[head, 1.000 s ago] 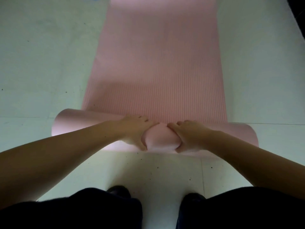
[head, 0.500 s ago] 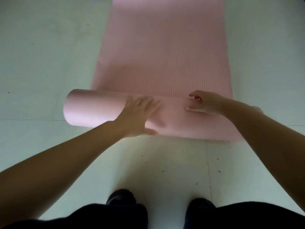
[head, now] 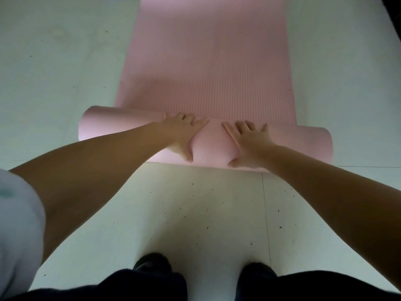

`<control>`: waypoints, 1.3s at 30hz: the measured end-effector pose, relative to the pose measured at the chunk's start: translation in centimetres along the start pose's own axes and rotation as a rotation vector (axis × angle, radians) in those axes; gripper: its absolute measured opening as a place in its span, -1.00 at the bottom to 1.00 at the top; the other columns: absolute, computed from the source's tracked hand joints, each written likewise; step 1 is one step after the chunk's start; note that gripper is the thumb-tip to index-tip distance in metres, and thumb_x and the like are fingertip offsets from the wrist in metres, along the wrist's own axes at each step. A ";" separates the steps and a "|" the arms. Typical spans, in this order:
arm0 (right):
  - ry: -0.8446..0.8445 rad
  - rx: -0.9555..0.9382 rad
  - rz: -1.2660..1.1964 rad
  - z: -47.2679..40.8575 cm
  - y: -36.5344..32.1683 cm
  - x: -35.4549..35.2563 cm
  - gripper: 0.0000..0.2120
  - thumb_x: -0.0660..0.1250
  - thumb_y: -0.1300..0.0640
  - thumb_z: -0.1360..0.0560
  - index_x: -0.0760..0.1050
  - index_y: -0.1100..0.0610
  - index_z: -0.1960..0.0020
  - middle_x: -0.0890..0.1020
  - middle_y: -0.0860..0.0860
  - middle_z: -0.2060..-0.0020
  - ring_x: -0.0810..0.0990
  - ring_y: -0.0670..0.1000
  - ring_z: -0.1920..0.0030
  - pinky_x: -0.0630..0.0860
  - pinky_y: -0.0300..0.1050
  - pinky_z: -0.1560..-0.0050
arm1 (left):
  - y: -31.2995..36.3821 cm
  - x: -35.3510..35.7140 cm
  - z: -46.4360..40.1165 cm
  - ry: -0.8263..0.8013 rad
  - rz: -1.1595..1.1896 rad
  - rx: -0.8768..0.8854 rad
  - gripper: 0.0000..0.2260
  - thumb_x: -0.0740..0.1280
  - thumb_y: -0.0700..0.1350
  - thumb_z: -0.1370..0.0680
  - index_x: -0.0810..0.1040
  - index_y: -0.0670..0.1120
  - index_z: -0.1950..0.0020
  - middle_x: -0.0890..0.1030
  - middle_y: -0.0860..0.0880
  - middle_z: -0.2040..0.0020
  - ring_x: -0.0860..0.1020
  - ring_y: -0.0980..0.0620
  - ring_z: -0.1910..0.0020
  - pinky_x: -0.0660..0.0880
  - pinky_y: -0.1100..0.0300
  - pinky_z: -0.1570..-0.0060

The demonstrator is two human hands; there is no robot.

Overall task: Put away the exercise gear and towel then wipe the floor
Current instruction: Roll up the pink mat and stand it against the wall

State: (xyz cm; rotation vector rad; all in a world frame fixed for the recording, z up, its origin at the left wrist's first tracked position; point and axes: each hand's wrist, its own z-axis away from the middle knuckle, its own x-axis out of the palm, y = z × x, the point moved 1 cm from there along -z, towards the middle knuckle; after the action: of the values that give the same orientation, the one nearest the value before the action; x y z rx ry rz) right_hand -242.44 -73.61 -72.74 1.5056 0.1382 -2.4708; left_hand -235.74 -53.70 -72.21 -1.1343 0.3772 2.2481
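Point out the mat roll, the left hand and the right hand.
mat roll (head: 121, 124): head view, bare top of the rolled part, left end.
left hand (head: 183, 132): head view, back of the hand.
right hand (head: 249, 141): head view, back of the hand.

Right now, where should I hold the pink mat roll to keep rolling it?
Probably the middle of the rolled part, coming from the near side, as the left hand and right hand do: fingers flat over the top, thumbs low on its near face. The roll is wide and round, lying crossways on the floor, so a centred, two-handed hold pushes it evenly.
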 end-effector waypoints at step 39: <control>-0.058 -0.122 0.107 1.9 1.3 0.4 0.16 0.35 -0.36 -0.32 -0.42 -0.02 -0.50 -0.15 0.16 -0.53 -0.08 0.23 -0.52 0.01 0.37 -0.41 | 3.2 0.2 2.4 0.013 0.060 0.009 0.14 0.44 0.30 -0.31 -0.40 0.10 -0.49 -0.24 -0.16 -0.55 -0.21 -0.18 -0.52 -0.13 -0.45 -0.31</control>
State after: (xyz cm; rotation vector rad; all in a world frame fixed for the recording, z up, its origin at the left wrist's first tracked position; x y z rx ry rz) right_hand -243.90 -75.31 -72.14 1.3539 0.1888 -2.3735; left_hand -239.33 -54.99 -70.96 -1.1471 0.4316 2.2900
